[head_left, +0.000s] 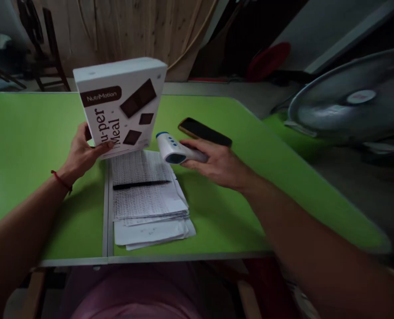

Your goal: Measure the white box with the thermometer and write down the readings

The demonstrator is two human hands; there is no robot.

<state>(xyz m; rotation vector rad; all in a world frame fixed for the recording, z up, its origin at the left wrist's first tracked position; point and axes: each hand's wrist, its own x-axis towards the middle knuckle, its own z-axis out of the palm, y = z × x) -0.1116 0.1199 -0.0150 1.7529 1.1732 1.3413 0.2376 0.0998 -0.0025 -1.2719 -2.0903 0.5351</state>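
My left hand grips the lower left corner of a white box marked "NutriMotion", tilted upright above the table, thumb across its front. In my right hand is a white and blue infrared thermometer, held by its handle with the head toward the box. Just behind that hand, a dark phone-like slab with a brown edge lies on the table. Below the box sits a stack of handwritten papers, its far end partly hidden. A black pen rests across the top sheet.
The green folding table has a metal seam running left of the papers. To the right stands a large fan, close to the table's slanted edge. Dark chairs and a red round object are beyond the far edge.
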